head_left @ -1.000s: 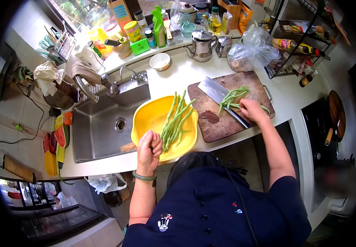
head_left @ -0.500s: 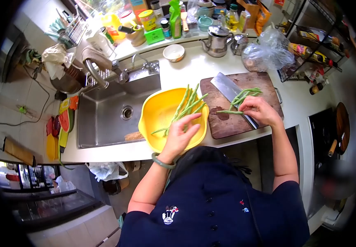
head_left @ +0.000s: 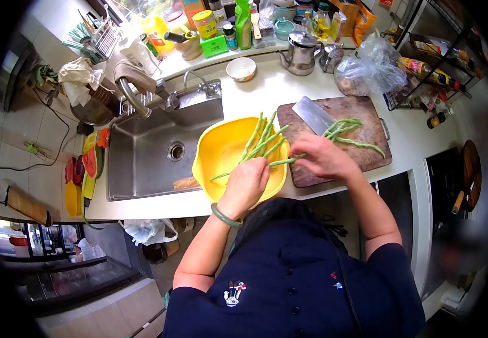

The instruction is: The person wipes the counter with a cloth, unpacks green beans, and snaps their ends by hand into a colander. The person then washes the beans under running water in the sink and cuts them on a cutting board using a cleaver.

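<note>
A single green bean [head_left: 284,161] stretches between my two hands above the right rim of the yellow basin [head_left: 210,147]. My left hand [head_left: 245,185], with a green bangle at the wrist, is closed at the bean's left end. My right hand [head_left: 324,159] pinches its other end, partly blurred. Several long green beans [head_left: 262,138] stand slanted in the basin, their lower ends partly behind my left hand. On the wooden cutting board [head_left: 362,107] lies a cleaver [head_left: 313,116], its handle hidden by my right hand. More green beans [head_left: 342,128] lie beside the blade.
A steel sink [head_left: 142,169] adjoins the basin on the left, under a faucet [head_left: 131,96]. Behind are a white bowl [head_left: 241,69], a metal kettle [head_left: 301,53] and a plastic bag [head_left: 371,67]. A bottle rack [head_left: 430,67] stands at the right, beyond the board.
My right hand has moved left from the board to the basin's edge with a bean. My left hand's fingers have closed on that bean. One long bean now sticks out rightward on the board.
</note>
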A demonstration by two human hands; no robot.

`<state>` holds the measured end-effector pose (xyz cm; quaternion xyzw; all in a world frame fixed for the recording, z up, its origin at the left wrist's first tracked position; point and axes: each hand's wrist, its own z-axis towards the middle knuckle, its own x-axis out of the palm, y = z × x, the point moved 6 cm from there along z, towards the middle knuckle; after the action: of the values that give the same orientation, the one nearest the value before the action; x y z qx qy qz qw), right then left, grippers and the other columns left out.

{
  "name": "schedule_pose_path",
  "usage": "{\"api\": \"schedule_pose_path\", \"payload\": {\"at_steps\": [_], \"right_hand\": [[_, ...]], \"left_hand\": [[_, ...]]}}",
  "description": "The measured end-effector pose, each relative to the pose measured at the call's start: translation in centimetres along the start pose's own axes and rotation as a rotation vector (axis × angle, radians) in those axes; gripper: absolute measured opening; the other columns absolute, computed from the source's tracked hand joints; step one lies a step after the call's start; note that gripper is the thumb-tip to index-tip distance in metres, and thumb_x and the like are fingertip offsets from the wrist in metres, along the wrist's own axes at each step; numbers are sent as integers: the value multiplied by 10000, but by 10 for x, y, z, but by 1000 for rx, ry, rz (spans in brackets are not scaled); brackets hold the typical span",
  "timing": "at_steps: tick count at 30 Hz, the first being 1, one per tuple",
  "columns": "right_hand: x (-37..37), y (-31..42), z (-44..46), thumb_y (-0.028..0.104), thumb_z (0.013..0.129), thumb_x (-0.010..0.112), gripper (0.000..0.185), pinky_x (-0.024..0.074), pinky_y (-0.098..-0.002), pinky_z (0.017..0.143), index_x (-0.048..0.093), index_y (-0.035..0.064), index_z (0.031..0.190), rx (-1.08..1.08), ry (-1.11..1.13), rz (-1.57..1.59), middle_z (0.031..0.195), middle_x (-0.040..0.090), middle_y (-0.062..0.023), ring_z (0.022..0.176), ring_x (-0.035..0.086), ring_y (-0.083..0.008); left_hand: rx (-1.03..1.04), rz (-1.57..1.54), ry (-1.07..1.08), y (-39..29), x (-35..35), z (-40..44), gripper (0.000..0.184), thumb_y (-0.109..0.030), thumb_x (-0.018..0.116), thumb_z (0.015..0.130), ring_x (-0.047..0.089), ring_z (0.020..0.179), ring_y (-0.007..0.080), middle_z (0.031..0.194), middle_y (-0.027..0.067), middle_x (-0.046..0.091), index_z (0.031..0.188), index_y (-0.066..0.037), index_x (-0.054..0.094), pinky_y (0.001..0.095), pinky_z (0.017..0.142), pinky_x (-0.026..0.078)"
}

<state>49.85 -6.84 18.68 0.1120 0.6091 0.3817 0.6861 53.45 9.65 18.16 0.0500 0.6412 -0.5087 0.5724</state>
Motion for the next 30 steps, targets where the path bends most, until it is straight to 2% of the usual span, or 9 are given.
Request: {"api": "schedule_pose_path", "payload": {"at_steps": [3, 8, 12, 13, 14, 17, 20, 21, 30], "right_hand": [[24, 28, 17, 151, 763, 649, 239, 472, -385, 726, 566, 34, 955, -124, -48, 62, 854, 590, -133, 823, 588, -312], [32, 47, 36, 133, 769, 606, 102, 452, -373, 603, 560, 44, 750, -179, -248, -137, 656, 545, -95, 651, 581, -271], [18, 72, 43, 99, 731, 642, 71, 422, -352, 540, 600, 49, 757, -244, -418, -169, 605, 535, -64, 594, 569, -243], [19, 75, 46, 72, 713, 638, 66, 411, -344, 517, 600, 43, 759, -286, -505, -141, 588, 539, -60, 556, 556, -237], [21, 78, 50, 72, 713, 638, 66, 411, -344, 517, 600, 43, 759, -284, -504, -142, 588, 539, -60, 556, 556, -237], [22, 87, 54, 55, 685, 644, 86, 413, -328, 516, 593, 42, 753, -290, -665, -127, 627, 585, -59, 545, 553, -224], [29, 92, 58, 50, 679, 643, 92, 413, -326, 512, 587, 44, 752, -307, -716, -107, 626, 584, -56, 546, 555, -217], [33, 92, 60, 44, 678, 641, 93, 412, -327, 508, 578, 45, 746, -307, -711, -107, 629, 579, -52, 546, 551, -213], [28, 104, 67, 62, 711, 658, 98, 436, -309, 527, 595, 29, 778, -362, -820, -18, 661, 591, -75, 571, 571, -220]], "left_hand": [[26, -13, -39, -4, -8, 1, 82, -61, 547, 821, 570, 725, 374, 754, 204, 579, 819, 20, 559, 419, 624, 451], [-6, -14, -148, -4, -32, -4, 58, -22, 547, 803, 574, 693, 372, 739, 211, 579, 825, 25, 573, 399, 615, 456], [5, -185, -416, -5, -53, -9, 55, -13, 557, 802, 567, 592, 239, 663, 153, 571, 814, 38, 572, 310, 558, 437], [27, -212, -501, -2, -54, -11, 67, -27, 540, 847, 494, 529, 117, 603, 68, 535, 825, 29, 570, 235, 499, 386], [28, -214, -499, 0, -52, -13, 67, -27, 540, 847, 494, 529, 117, 603, 68, 535, 825, 29, 570, 235, 499, 386], [-162, -732, -611, 22, -45, -21, 108, -53, 478, 920, 347, 459, 3, 591, -51, 454, 860, -12, 558, 154, 420, 258], [-240, -1048, -647, 28, -42, -27, 100, -48, 482, 911, 393, 487, 32, 614, -27, 472, 856, -11, 556, 185, 441, 316], [-237, -1080, -686, 27, -41, -26, 100, -68, 478, 923, 327, 452, 9, 592, -38, 438, 848, -32, 535, 166, 406, 253], [-390, -1479, -724, 33, -30, -30, 196, -126, 423, 948, 260, 416, 24, 540, -51, 344, 783, -49, 495, 191, 358, 202]]}}
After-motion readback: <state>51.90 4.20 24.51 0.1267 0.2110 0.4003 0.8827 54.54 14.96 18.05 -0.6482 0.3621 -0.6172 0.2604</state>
